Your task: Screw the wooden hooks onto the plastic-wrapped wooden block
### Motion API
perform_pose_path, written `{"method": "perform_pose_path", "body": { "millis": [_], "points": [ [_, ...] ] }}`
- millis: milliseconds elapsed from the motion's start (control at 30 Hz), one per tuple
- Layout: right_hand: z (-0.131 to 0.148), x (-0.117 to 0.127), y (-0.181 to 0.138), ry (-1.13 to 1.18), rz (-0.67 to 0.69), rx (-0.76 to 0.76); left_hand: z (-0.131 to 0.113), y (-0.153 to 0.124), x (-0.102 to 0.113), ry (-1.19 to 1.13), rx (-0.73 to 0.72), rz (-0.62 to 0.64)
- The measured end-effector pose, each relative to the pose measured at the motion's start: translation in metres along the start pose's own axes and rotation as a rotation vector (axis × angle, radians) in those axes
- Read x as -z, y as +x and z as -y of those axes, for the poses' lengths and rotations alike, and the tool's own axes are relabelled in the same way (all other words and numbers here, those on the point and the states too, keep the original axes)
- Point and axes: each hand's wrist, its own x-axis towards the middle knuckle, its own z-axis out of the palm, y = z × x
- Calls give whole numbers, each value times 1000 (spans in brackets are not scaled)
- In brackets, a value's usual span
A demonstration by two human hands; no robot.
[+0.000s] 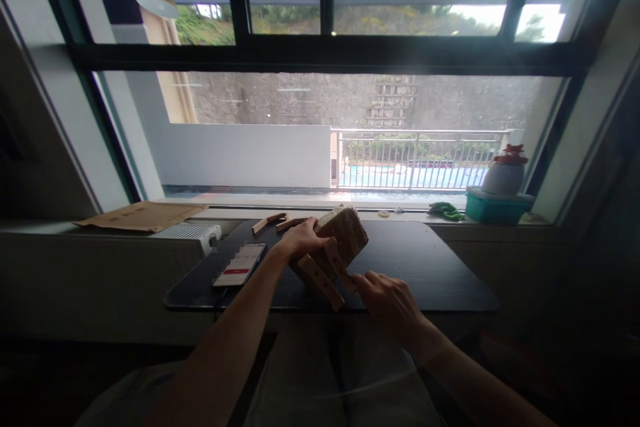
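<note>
A brown block-shaped piece (350, 230), apparently wooden with a pale, rough top edge, is held tilted over the dark table. My left hand (300, 238) is closed around its upper left side. Two light wooden strips with dark dots stick out from the block towards me: a left strip (323, 282) and a right strip (340, 267). At the lower end of the right strip, my right hand (387, 297) has its fingers pinched together. Whatever lies between those fingertips is too small and dark to make out.
Two more wooden pieces lie at the table's back edge, one curved (267, 222) and one shorter (291, 224). A lit phone (241, 265) rests left of my left forearm. On the sill are brown paper (143, 215), a green cloth (447, 211) and a teal box (495, 207).
</note>
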Motion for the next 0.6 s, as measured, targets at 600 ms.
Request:
{"method": "perform_pose_path", "body": {
  "millis": [600],
  "points": [
    [-2, -41, -7, 556, -189, -437, -1, 0, 2, -14, 6, 10]
  ]
}}
